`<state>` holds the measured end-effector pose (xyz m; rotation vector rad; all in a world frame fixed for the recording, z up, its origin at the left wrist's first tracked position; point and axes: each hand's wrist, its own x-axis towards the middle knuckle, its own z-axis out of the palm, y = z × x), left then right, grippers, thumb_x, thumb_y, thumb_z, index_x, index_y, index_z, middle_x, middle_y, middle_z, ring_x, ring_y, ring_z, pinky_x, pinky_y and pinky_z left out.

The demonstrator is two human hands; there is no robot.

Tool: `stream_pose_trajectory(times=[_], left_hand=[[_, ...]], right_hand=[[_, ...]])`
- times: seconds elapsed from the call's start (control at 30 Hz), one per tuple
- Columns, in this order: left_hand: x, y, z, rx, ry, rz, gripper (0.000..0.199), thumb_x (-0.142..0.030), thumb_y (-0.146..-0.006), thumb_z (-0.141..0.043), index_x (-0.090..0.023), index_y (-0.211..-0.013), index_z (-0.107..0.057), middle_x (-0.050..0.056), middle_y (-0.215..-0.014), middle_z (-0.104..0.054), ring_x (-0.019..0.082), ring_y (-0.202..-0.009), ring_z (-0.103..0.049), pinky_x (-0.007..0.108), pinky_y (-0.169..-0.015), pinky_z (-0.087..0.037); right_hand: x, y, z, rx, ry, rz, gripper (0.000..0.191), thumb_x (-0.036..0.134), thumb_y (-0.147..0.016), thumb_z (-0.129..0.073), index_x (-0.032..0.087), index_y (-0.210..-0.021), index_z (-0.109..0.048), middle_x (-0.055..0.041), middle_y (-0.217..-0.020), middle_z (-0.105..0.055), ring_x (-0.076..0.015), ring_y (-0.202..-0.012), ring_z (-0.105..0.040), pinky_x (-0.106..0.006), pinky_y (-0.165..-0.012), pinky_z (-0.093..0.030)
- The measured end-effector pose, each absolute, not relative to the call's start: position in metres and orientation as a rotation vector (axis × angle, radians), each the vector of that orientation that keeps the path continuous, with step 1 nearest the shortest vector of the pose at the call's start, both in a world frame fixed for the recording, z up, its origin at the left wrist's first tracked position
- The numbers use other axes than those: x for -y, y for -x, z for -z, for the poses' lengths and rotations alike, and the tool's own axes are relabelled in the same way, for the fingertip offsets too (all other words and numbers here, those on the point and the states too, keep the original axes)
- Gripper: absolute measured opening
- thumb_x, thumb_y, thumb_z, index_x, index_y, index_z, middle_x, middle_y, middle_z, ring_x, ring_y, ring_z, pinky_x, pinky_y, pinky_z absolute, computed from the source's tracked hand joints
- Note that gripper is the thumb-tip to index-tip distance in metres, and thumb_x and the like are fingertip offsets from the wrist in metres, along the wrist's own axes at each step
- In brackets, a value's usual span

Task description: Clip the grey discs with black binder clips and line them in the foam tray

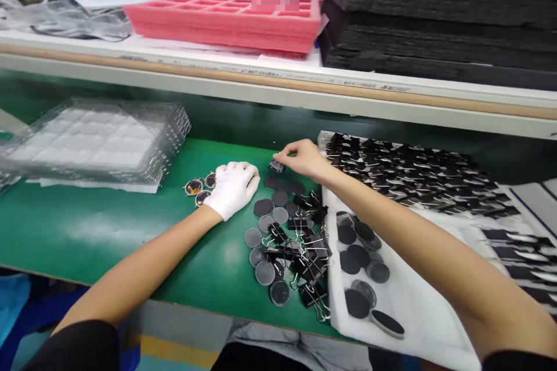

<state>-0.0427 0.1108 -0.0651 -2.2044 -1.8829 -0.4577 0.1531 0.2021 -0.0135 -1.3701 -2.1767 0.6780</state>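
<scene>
My left hand (234, 186), in a white glove, rests on the green tabletop with its fingers curled down and together. Whatever lies under them is hidden. Beside it, on its left, are several round pieces with metallic rims and amber or dark faces (194, 187). My bare right hand (304, 157) pinches a black binder clip (277, 166) by its wire handles, just above the table. Below that hand lie many dark round discs (265, 272), some with greyish faces, and a heap of loose black binder clips (308, 264).
A white foam tray (418, 313) at the right carries more dark discs and dense rows of binder clips (404, 168). Clear plastic trays (96, 139) are stacked at the left. Across the back runs a shelf (209, 72) with a pink foam tray (226, 29) and black foam sheets (435, 17). People are beyond.
</scene>
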Motion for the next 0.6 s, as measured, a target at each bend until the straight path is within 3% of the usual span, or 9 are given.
stream_pose_trajectory(times=[0.13,0.27,0.37,0.43,0.53,0.6], left_hand=[[-0.113,0.046,0.066,1.916,2.167,0.442,0.035,-0.053,-0.091,-0.063,-0.022,-0.107,-0.065,0.011,-0.11,-0.072,0.032,-0.108,-0.062,0.046,-0.094,-0.036],[-0.116,0.052,0.065,1.907,2.192,0.451,0.039,-0.043,-0.09,-0.063,-0.021,-0.122,-0.062,0.011,-0.114,-0.073,0.032,-0.108,-0.064,0.047,-0.097,-0.038],[-0.115,0.054,0.063,1.881,2.133,0.431,0.067,-0.049,-0.086,-0.066,-0.017,-0.143,-0.052,0.017,-0.131,-0.067,0.036,-0.119,-0.06,0.049,-0.098,-0.039],[-0.114,0.054,0.061,1.927,2.032,0.361,0.076,-0.062,-0.082,-0.068,-0.014,-0.14,-0.056,0.02,-0.128,-0.066,0.04,-0.117,-0.059,0.053,-0.094,-0.039],[-0.113,0.054,0.059,1.967,2.033,0.254,0.052,-0.064,-0.088,-0.061,-0.02,-0.114,-0.07,0.016,-0.108,-0.07,0.038,-0.107,-0.061,0.051,-0.089,-0.039],[-0.114,0.055,0.059,1.926,2.123,0.227,0.038,-0.057,-0.093,-0.058,-0.024,-0.109,-0.071,0.012,-0.105,-0.071,0.034,-0.106,-0.062,0.048,-0.089,-0.039]], right_hand=[[-0.212,-0.136,0.023,2.273,1.437,-0.638,0.024,0.034,-0.087,-0.074,0.021,-0.068,-0.072,-0.0046,-0.086,-0.079,-0.0199,-0.084,-0.071,-0.029,-0.072,-0.046],[-0.207,-0.135,0.023,2.393,1.451,-0.68,0.026,0.038,-0.083,-0.078,0.022,-0.064,-0.07,-0.0039,-0.077,-0.076,-0.02,-0.078,-0.069,-0.029,-0.067,-0.045],[-0.208,-0.136,0.019,2.446,1.485,-0.679,0.023,0.04,-0.084,-0.076,0.022,-0.07,-0.072,-0.0062,-0.079,-0.075,-0.0228,-0.08,-0.069,-0.031,-0.067,-0.046],[-0.211,-0.133,0.016,2.47,1.504,-0.677,0.027,0.048,-0.083,-0.077,0.022,-0.076,-0.073,-0.0093,-0.086,-0.076,-0.0265,-0.084,-0.069,-0.035,-0.071,-0.049],[-0.218,-0.123,0.014,2.425,1.507,-0.605,0.045,0.062,-0.091,-0.062,0.021,-0.106,-0.073,-0.0165,-0.113,-0.072,-0.0347,-0.107,-0.065,-0.045,-0.088,-0.05],[-0.222,-0.112,0.015,2.367,1.478,-0.54,0.05,0.06,-0.102,-0.042,0.022,-0.126,-0.065,-0.0184,-0.131,-0.064,-0.0373,-0.124,-0.057,-0.051,-0.1,-0.044]])
